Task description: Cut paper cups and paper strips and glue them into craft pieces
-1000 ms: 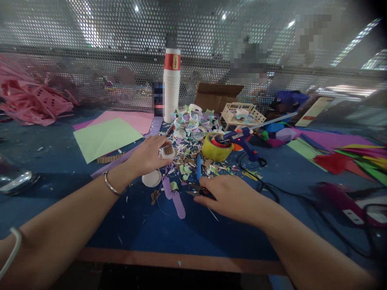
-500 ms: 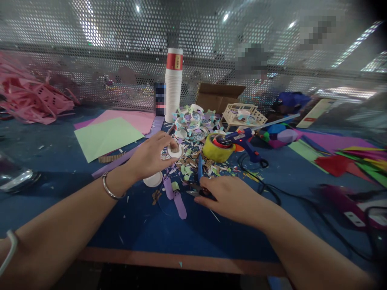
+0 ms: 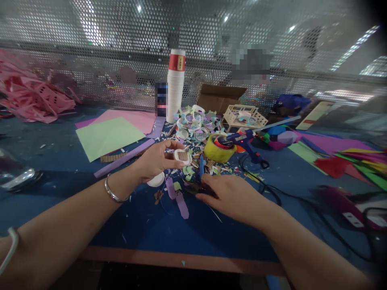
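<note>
My left hand (image 3: 160, 159) pinches a small white ring-shaped paper disc (image 3: 188, 159) by its edge, with a brown corrugated cardboard piece (image 3: 182, 156) at its middle. Under that wrist side lies another white disc (image 3: 156, 180) on the table. My right hand (image 3: 231, 195) is curled over dark-handled scissors (image 3: 193, 187); the grip is partly hidden, and the blades point left. Just beyond its fingertips is a slim blue tool (image 3: 201, 165). Purple paper strips (image 3: 181, 204) and one small green piece lie between the hands.
Paper scraps (image 3: 189, 171) cover the middle. Behind them stand a pile of decorated rings (image 3: 193, 125), a tall stack of paper cups (image 3: 175, 92) and a yellow tape roll (image 3: 220, 150) with a blue glue gun (image 3: 242, 139). A black cable (image 3: 290, 193) runs right. Coloured sheets (image 3: 110, 137) lie left.
My left hand has closed on the white disc with the cardboard piece and tilted it up towards me. My right hand stays at the scissors, its fingers slightly shifted.
</note>
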Demonstrator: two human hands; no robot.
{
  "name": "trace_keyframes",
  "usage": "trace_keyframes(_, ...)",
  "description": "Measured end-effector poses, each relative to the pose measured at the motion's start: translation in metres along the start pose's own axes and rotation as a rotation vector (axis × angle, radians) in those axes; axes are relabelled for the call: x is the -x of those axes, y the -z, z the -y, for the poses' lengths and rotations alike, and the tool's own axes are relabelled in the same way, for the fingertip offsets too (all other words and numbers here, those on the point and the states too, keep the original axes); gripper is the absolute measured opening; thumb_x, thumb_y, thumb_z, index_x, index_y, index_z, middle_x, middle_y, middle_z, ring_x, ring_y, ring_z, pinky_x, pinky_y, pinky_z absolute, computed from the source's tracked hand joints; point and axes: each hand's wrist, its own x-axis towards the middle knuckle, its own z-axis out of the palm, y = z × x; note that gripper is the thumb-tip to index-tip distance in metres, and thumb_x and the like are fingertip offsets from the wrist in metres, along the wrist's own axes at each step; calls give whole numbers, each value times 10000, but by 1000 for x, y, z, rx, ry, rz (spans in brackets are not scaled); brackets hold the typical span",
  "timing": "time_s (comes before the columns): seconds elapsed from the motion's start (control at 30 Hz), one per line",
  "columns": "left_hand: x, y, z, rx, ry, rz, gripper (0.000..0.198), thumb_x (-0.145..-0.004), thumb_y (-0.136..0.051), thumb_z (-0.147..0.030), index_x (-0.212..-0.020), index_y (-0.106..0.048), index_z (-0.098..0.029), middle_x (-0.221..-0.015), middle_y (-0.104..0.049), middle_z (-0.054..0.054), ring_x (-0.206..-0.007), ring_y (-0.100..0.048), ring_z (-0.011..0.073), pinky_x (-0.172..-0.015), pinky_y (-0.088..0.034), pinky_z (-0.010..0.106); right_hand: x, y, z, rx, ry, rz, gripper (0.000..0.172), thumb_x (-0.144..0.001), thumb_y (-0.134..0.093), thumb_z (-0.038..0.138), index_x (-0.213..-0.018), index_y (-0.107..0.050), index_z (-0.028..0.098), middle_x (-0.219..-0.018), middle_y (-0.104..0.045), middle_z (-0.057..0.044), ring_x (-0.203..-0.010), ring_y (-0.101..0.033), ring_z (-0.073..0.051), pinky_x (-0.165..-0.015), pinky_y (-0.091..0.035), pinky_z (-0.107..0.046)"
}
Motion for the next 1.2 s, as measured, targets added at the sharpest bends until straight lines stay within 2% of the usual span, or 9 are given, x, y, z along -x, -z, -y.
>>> trace_keyframes(0.17,-1,1,0,69,56,-23,545,-652,-786,-170,-1150,-566,-167,-1087,-690,94,-986,-675,218,-882,-538,384,1,2,0,55,-36,-31,246,-968,-567,426,-880,-613,201,-808,-731,-55,-739,-682,-249,-575,-284,-311)
trace_keyframes(0.27,-3,6,6,-6,52,-6,550,-656,-763,-196,-1176,-584,-168,-1033,-705,94,-940,-677,223,-848,-526,369,1,4,1,82,-44,-24,255,-975,-551,433,-876,-617,207,-798,-730,-54,-733,-685,-259,-562,-260,-315)
trace_keyframes(0.47,-11,20,15,-711,-98,19,478,-684,-643,-254,-1142,-700,-132,-1015,-664,114,-765,-598,197,-705,-455,346,2,6,4,98,-44,-11,240,-966,-565,424,-867,-610,209,-774,-720,-44,-708,-678,-253,-548,-231,-307)
trace_keyframes(0.6,-13,23,18,-838,-168,3,462,-721,-612,-279,-1148,-714,-135,-1026,-670,126,-839,-589,217,-785,-447,366,1,5,2,91,-26,-26,228,-968,-565,412,-866,-605,212,-763,-714,-36,-695,-672,-245,-544,-226,-304)
trace_keyframes(0.73,-16,20,22,-928,-233,-44,357,-784,-611,-361,-1035,-738,-141,-953,-697,120,-965,-587,269,-904,-401,426,0,4,2,96,-30,-34,225,-965,-570,412,-873,-610,210,-766,-717,-39,-702,-674,-248,-549,-235,-302)
trace_keyframes(0.83,-18,17,23,-942,-232,-67,290,-796,-628,-380,-968,-728,-170,-991,-710,106,-1035,-583,285,-965,-364,456,-1,5,-1,73,-47,-70,211,-959,-576,410,-904,-622,212,-762,-717,-34,-689,-668,-235,-550,-257,-297)
trace_keyframes(0.93,-17,16,20,-940,-225,-71,230,-776,-667,-356,-924,-708,-184,-1007,-710,95,-1061,-581,290,-986,-347,469,-3,8,-12,-32,-98,-164,224,-958,-567,434,-938,-637,222,-726,-707,-9,-625,-639,-195,-548,-308,-287)
trace_keyframes(1.07,-15,16,15,-911,-247,-86,144,-758,-680,-276,-877,-696,-196,-980,-697,74,-1027,-593,261,-985,-351,452,-6,14,-43,-225,-236,-435,269,-926,-589,495,-880,-635,234,-698,-693,9,-601,-625,-161,-564,-390,-272)
trace_keyframes(1.2,-14,14,13,-905,-261,-133,80,-763,-671,-248,-822,-699,-201,-947,-666,66,-998,-587,245,-990,-355,455,-8,18,-76,-225,-416,-696,248,-873,-651,480,-849,-643,233,-710,-694,-4,-644,-639,-175,-610,-430,-288)
